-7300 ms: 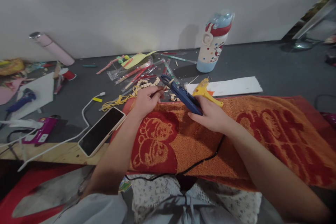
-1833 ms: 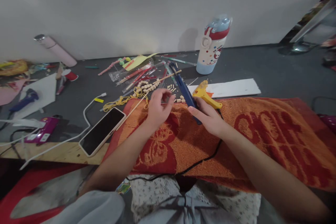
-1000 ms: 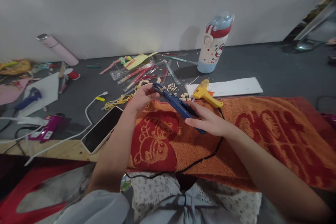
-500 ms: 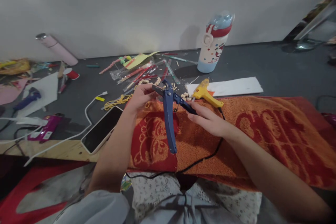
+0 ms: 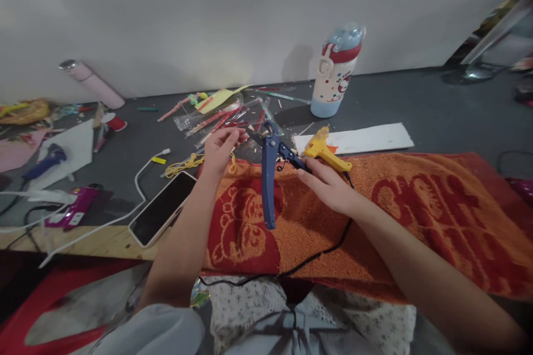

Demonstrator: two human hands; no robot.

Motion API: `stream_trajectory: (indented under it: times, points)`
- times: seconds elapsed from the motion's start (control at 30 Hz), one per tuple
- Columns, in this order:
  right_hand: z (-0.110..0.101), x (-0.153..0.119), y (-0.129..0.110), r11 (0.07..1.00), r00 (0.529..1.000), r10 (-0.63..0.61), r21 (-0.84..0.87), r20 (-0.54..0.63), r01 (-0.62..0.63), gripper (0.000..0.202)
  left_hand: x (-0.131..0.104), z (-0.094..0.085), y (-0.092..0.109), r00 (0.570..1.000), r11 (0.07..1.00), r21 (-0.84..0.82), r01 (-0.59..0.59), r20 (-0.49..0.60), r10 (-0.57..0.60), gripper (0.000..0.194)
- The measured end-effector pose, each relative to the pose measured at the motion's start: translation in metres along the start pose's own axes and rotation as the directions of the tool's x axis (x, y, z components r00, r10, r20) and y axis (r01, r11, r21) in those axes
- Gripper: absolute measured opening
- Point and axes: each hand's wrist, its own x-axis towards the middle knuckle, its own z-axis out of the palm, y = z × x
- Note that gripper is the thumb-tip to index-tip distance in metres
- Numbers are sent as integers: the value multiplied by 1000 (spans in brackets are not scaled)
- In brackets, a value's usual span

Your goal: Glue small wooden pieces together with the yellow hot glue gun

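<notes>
My right hand (image 5: 328,183) is closed round one handle of a blue pipe cutter (image 5: 270,183), which hangs over the orange and red towel (image 5: 316,216) with its handles spread wide and its other handle pointing down toward me. At the cutter's dark blade, on the left of its curved jaw, my left hand (image 5: 222,150) has its thumb and fingertips pinched together; whatever they hold is too small to make out. Just behind the right hand, a yellow glue gun (image 5: 322,147) lies at the towel's far edge. Small wooden pieces lie partly hidden behind the cutter.
A phone (image 5: 162,208), yellow cord (image 5: 187,163) and white cable (image 5: 141,177) lie left. Plastic-wrapped sticks (image 5: 216,119) are behind the hands. A bottle (image 5: 335,75) stands behind a white strip (image 5: 370,138). The glue gun's black cord (image 5: 316,255) crosses the towel.
The left fingertips have drawn together and curled more beside the blade. The cutter has shifted slightly up and to the right, still in my right hand.
</notes>
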Motion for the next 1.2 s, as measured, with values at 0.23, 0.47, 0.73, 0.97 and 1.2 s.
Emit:
stream_trajectory:
  times: [0.23, 0.47, 0.73, 0.97, 1.2]
  points:
    - [0, 12, 11, 964, 967, 128, 257, -220, -70, 32, -11, 9, 10, 989, 989, -25, -146, -1, 146, 28]
    - [-4, 15, 11, 932, 947, 190, 350, -259, -91, 30, -19, 15, 16, 985, 987, -45, -157, 63, 160, 30]
    - [-2, 15, 12, 961, 954, 138, 268, -268, -63, 28, -24, 26, 16, 990, 1000, -21, -9, 142, 12, 37]
    - [2, 13, 11, 983, 954, 117, 170, -275, -72, 28, -41, 46, 17, 806, 934, -35, 355, 519, -286, 55]
    - [4, 11, 11, 993, 968, 86, 98, -237, -65, 32, -47, 52, 23, 702, 813, -72, 578, 551, -451, 60]
